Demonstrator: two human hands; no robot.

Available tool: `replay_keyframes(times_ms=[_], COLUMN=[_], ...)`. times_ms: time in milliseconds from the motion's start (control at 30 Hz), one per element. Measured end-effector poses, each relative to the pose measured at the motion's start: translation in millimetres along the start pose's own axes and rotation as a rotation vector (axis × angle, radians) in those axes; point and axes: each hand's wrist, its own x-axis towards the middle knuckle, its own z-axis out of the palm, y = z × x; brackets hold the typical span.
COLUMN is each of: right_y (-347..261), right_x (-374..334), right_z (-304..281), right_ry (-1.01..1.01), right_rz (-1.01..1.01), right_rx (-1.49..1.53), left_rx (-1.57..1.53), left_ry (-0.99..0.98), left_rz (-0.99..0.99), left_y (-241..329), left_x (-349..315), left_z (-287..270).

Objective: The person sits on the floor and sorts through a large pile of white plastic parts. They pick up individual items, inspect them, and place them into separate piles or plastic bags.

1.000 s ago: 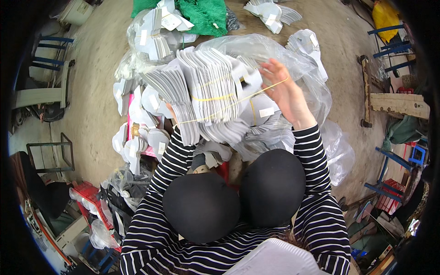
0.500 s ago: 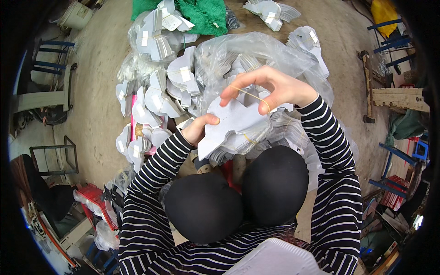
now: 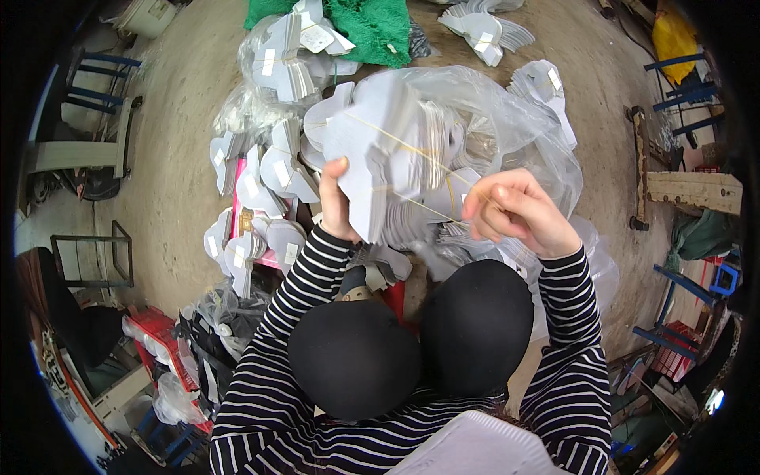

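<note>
My left hand (image 3: 336, 204) grips the left edge of a thick stack of pale grey die-cut sheets (image 3: 362, 158), held upright above my knees. My right hand (image 3: 526, 215), to the right of the stack, has its fingers closed on a yellowish rubber band (image 3: 417, 149). The band is stretched in two strands from the right hand to the stack, one running across its upper face. Motion blurs the stack's upper and right-hand edges. Below and behind it lie more stacks of like sheets, some inside a clear plastic bag (image 3: 518, 131).
Banded stacks with white labels (image 3: 283, 170) lie in a pile at the left. Green netting (image 3: 368, 32) is at the far side. A red crate (image 3: 162, 336) stands at lower left, a wooden bench (image 3: 693, 192) at the right. My black-covered knees (image 3: 475, 324) are just below the work.
The stack has been tilted up to stand more upright. My right hand has moved down and right, from open fingers spreading the band to closed fingers pulling it out from the stack.
</note>
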Motion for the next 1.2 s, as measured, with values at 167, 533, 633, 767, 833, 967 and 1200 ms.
replay_keyframes(times_ms=[167, 533, 633, 767, 833, 967, 1200], right_y=[26.8, 7.9, 10.0, 15.2, 12.4, 9.4, 2.8], right_x=[5.5, 31.1, 41.9, 56.9, 57.2, 51.0, 34.1], right_z=[-0.7, 9.7, 7.5, 14.8, 16.7, 22.9, 26.8], right_ry=[0.543, -0.106, 0.174, 0.427, 0.413, 0.356, 0.478], right_rz=[-0.074, -0.486, -0.458, -0.480, -0.559, -0.557, -0.562], right_rx=[-0.568, 1.093, 1.135, 0.550, 0.354, 0.101, -0.647], left_rx=[-0.122, 0.002, -0.010, 0.049, 0.065, 0.170, 0.363], left_ry=[-0.011, 0.170, 0.185, 0.057, 0.019, -0.060, -0.219], left_rz=[0.246, 0.476, 0.505, 0.482, 0.457, 0.348, 0.329], left_y=[6.6, -0.6, -6.8, -12.0, -13.8, -10.5, -2.5], left_x=[12.6, 17.7, 15.8, 12.9, 11.0, 7.6, 12.8], left_z=[2.7, 10.8, 8.7, 6.2, 6.1, 6.3, 7.1])
